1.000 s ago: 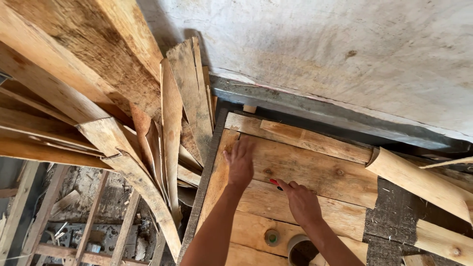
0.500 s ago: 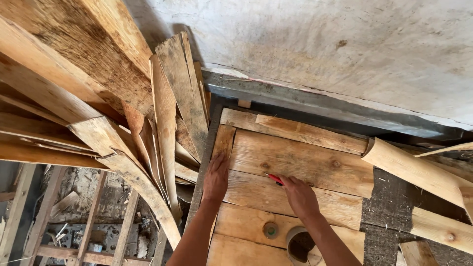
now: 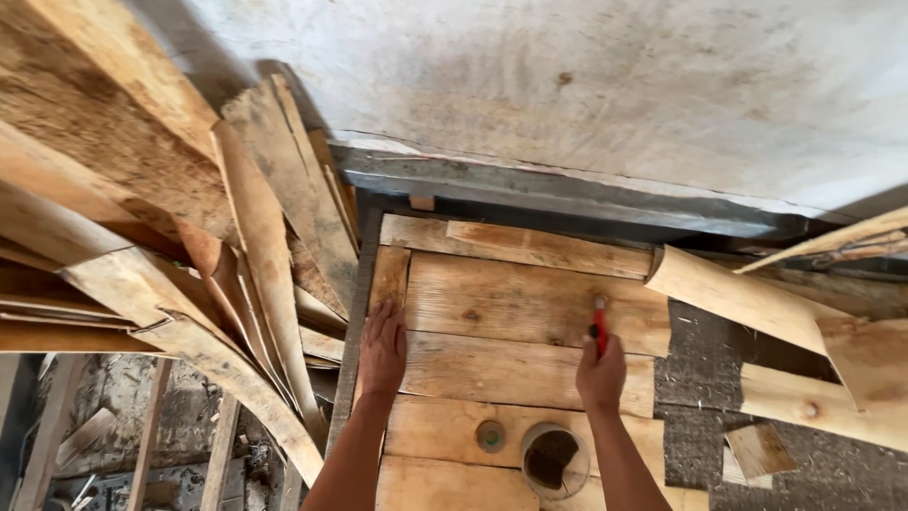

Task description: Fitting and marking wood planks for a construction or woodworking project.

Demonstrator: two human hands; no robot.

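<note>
Plank platform [image 3: 530, 303]: right hand [image 3: 602, 374] grip holds red tool [image 3: 599, 325], left hand [image 3: 383, 348] flat

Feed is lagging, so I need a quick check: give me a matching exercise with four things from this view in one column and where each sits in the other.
Things:
1. left hand
2. right hand
3. round hole
4. curved wood slabs

Places:
A. in a plank near the bottom edge of the picture
B. leaning in a stack left of the plank platform
C. flat on the platform's left edge
D. gripping a red marker on a plank

Pairs: 1-C, 2-D, 3-A, 4-B
</note>
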